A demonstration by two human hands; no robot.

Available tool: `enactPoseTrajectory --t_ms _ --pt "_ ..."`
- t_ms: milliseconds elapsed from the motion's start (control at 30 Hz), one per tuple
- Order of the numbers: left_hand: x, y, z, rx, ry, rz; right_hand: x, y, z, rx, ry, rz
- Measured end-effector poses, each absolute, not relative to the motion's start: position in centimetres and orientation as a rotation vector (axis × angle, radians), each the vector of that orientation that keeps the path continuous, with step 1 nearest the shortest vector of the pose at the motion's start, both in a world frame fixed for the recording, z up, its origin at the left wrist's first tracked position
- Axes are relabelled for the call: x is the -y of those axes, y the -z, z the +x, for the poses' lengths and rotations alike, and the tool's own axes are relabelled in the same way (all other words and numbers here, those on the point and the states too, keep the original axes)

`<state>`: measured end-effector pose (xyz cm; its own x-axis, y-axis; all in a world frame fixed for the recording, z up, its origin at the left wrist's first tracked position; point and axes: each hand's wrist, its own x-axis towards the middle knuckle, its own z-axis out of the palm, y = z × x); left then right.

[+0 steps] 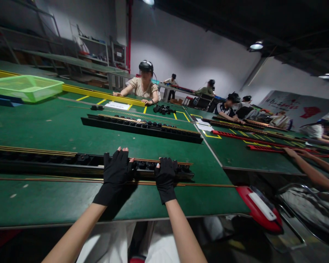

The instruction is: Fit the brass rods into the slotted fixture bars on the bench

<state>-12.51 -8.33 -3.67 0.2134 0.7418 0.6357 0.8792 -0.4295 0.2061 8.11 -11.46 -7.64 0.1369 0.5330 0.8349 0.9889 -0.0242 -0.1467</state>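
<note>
the left hand [117,168] and the right hand [166,175], in black fingerless gloves, press flat with fingers spread on the long black slotted rail [87,162], gripping nothing. just nearer than the hands lies a thin brass-coloured rod [203,185]; farther out on the green table [57,128] sits a second black rail [142,127].

Wearing a black fingerless fabric glove on the left hand [116,169], fingertips poking bare past the cut-off ends, cuff flaring wide and ending at the wrist. Wearing a matching black fingerless fabric glove on the right hand [166,174], cuff sitting snug and ending just past the wrist. Showing both forearms bare below the gloves, no sleeves reaching them. Wearing a pale, whitish garment over the lap, showing between the forearms at the lower edge.
</note>
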Motion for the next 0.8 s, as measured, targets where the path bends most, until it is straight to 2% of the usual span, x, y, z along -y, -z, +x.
enactPoseTrajectory --t_ms 800 --pt "9.2 4.7 -9.7 1.420 0.995 -2.370 11.4 7.8 8.1 1.512 0.708 -1.678"
